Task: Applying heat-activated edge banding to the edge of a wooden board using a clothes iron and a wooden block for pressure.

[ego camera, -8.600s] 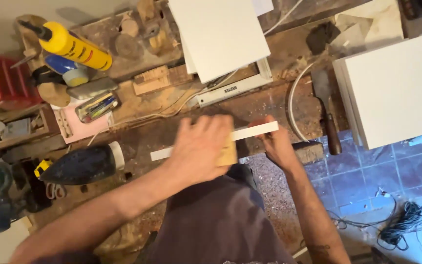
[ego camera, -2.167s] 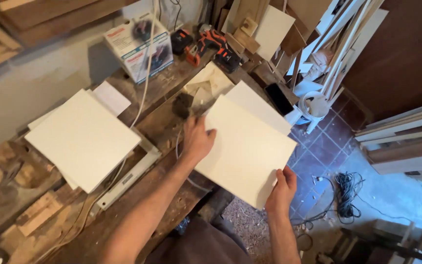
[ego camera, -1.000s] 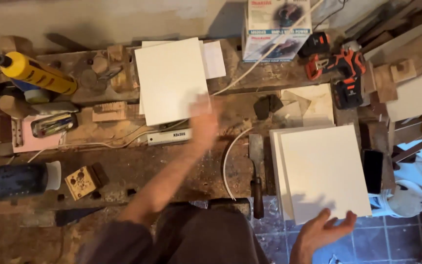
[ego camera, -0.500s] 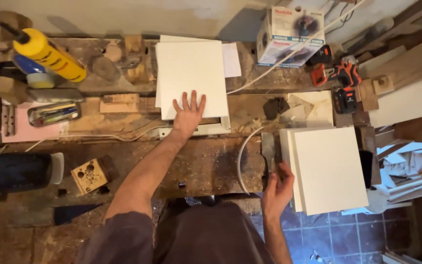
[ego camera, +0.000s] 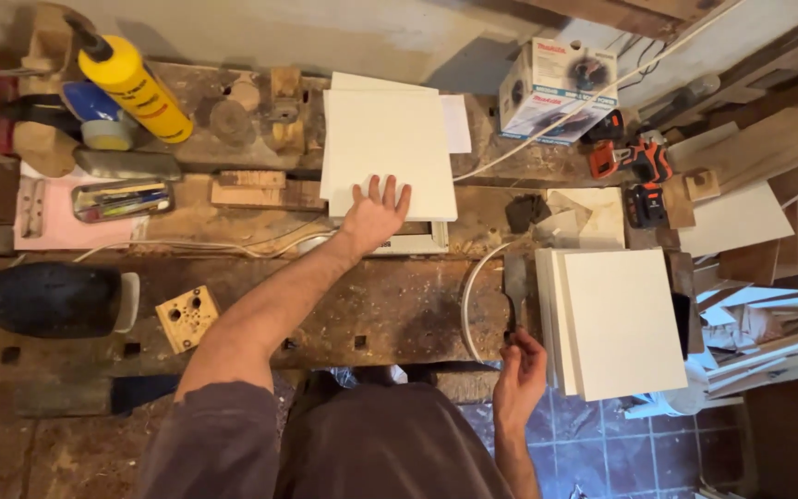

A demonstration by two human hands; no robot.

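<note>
My left hand (ego camera: 376, 214) lies flat, fingers spread, on the near edge of a white square panel (ego camera: 388, 152) at the back of the workbench. A second white sheet shows under that panel. My right hand (ego camera: 521, 374) is at the bench's front edge, fingers curled on the handle end of a hatchet-like tool (ego camera: 515, 294); the grip is partly hidden. Just right of that hand a stack of white square panels (ego camera: 621, 319) hangs over the bench's right end.
A yellow foam can (ego camera: 133, 85), a clear pencil case (ego camera: 124, 199), a dark power tool (ego camera: 43, 300), a drilled wooden block (ego camera: 187, 319), a white cable (ego camera: 469, 300), a cardboard tool box (ego camera: 558, 90) and an orange drill (ego camera: 634, 162) crowd the worn bench (ego camera: 390, 310). Boards lean at right.
The white panel carried earlier now lies on the stack at right. My left hand reached to the back panel and settled on it. My right hand stays at the tool handle.
</note>
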